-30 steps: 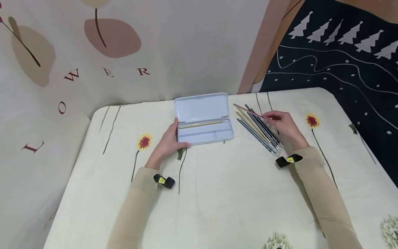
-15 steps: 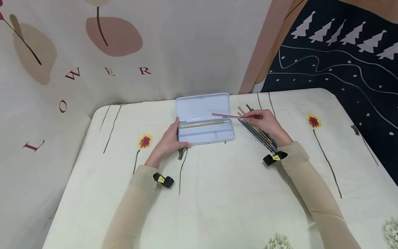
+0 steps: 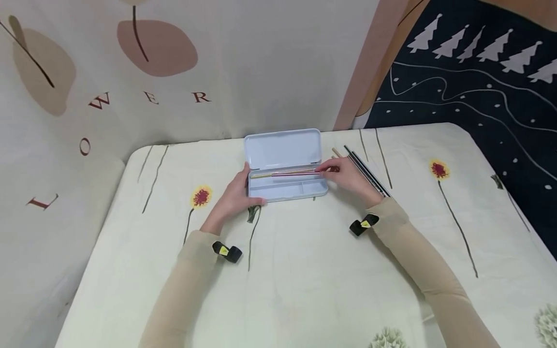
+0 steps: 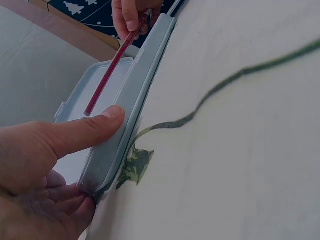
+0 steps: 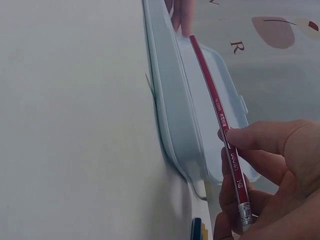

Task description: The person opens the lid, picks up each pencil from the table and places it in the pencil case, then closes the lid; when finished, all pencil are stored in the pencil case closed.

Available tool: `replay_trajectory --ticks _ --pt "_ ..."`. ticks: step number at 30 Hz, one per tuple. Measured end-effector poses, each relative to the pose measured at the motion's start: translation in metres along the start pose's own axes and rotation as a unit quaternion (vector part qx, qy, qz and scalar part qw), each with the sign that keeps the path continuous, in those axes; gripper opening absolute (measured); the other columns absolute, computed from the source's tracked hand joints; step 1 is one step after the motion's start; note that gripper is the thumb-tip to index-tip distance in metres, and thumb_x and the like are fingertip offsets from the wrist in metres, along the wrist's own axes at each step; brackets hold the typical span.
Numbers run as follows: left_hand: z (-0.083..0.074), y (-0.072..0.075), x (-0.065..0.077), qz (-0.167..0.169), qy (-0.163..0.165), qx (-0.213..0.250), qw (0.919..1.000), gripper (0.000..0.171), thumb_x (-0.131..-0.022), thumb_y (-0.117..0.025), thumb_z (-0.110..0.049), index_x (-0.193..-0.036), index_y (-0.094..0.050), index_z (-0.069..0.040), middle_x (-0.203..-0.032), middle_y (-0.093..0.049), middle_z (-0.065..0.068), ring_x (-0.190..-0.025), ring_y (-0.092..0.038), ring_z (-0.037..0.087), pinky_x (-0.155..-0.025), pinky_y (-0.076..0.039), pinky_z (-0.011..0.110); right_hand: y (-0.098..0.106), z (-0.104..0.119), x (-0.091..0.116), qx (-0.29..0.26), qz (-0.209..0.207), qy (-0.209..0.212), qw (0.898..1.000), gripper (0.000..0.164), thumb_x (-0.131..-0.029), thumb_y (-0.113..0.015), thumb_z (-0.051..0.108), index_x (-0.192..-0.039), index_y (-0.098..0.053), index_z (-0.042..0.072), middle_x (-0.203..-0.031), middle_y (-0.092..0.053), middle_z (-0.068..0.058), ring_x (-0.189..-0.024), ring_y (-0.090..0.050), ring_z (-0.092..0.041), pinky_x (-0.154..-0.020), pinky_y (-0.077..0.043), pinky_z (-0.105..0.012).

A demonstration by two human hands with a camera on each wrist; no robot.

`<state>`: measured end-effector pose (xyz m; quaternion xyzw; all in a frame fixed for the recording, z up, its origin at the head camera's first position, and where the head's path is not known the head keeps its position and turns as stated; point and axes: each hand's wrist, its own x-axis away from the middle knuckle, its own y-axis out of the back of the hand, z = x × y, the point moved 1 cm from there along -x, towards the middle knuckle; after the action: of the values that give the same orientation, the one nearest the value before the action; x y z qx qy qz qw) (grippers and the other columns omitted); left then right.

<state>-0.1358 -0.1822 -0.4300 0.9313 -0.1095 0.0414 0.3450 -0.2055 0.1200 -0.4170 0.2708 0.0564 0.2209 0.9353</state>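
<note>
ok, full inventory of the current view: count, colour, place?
pencil case: 1, pale blue, open, far side of table
red pencil: 1, pinched in right hand, over case
gold pencils: count unclear, case's rear compartment
dark pencils: several, right of case, partly hidden
tan pencils: count unclear, beside dark ones, mostly hidden
tablecloth: 1, off-white, flower-printed, under case
pale backdrop: 1, behind table, lettered
tree-print cloth: 1, dark, back right
wrist cameras: 2, black, one per wrist
sleeves: 2, beige
left hand: 1, gripping case's left end
right hand: 1, case's right end
</note>
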Motion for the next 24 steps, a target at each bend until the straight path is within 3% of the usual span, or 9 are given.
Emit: replay_trajectory --ticks 13,24 --pt "-0.003 -0.005 -0.003 0.0 -0.005 0.009 1.0 0.117 -0.075 -0.085 -0.018 -0.155 0.0 -0.006 -0.154 -0.025 0.019 -0.139 -0.025 0.031 -0.112 -0.021 0.047 -0.024 0.005 -0.009 -0.034 0.002 0.034 0.999 0.014 -0.088 -0.065 -0.003 -0.099 -0.073 -0.004 -0.097 -0.069 -0.016 -0.083 -0.058 -0.023 -0.073 -0.045 -0.027" --pt "0.0 -0.001 0.0 -0.007 -0.019 0.019 0.9996 0.115 -0.075 -0.085 -0.015 -0.155 -0.003 -0.007 -0.148 -0.033 0.017 -0.137 -0.03 0.029 -0.112 -0.023 0.046 -0.037 0.01 -0.012 -0.03 0.011 0.026 0.999 0.014 -0.089 -0.065 0.001 -0.099 -0.073 -0.002 -0.098 -0.069 -0.014 -0.088 -0.061 -0.024 -0.077 -0.047 -0.03"
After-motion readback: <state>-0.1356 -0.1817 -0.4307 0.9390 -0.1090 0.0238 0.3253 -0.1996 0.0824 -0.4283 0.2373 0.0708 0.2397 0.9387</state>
